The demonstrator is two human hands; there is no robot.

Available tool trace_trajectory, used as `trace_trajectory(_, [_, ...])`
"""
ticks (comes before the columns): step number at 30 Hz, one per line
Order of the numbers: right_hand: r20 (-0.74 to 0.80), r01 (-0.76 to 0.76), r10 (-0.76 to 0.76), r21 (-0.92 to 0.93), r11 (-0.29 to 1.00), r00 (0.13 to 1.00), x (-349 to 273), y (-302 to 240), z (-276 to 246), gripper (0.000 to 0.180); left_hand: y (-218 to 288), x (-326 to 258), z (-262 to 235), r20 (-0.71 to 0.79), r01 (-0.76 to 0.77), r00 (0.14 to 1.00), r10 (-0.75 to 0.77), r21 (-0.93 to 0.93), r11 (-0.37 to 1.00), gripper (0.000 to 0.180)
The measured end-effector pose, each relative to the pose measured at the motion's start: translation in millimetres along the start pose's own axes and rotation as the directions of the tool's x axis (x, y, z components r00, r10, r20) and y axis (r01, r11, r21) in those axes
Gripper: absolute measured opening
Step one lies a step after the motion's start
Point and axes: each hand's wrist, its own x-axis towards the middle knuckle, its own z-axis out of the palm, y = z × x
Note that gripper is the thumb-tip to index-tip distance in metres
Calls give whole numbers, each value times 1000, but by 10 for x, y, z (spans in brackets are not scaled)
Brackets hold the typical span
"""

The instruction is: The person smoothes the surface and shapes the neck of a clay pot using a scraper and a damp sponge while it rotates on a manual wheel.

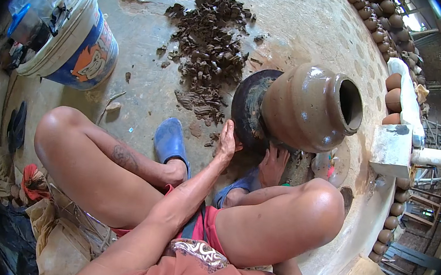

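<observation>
A large brown clay pot (304, 106), smooth and shiny, appears tilted with its round mouth toward the right. Its base is against a dark round disc (242, 105), smeared with clay. My left hand (226, 142) is at the disc's near left edge, fingers stretched out straight, the thumb toward the disc. Close below the pot, my right hand (274, 164) has its fingers spread and pointing up at the disc's lower edge. Whether those fingertips touch the pot or the disc I cannot tell. My right forearm is mostly hidden behind my right leg.
Dark clay shavings (208, 45) lie heaped beyond my feet. At the left stands a white bucket (88, 43) topped with plastic bags. Round pots (380, 25) line the far right, past a white block (391, 150). Blue clogs (170, 140) are on my feet; cloths (59, 238) lie at lower left.
</observation>
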Motion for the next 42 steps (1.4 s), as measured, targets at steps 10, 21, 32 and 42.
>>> trace_trajectory(10, [140,82,-98,117,990,985,17,30,78,41,-139,-1,20,45,102,994,-102,7,995,74])
trace_trajectory(21, [402,-95,-185,584,806,897,82,-188,-205,38,100,323,-170,-204,-252,942,267,95,963,51])
trace_trajectory(32, [189,-708,684,253,659,704,-1694,364,-1179,35,823,986,-676,-145,-68,985,92,162,984,57])
trace_trajectory(42, [92,-924,924,-60,377,371,-3444,-437,-1017,30,703,1114,-152,41,49,996,-79,485,873,66])
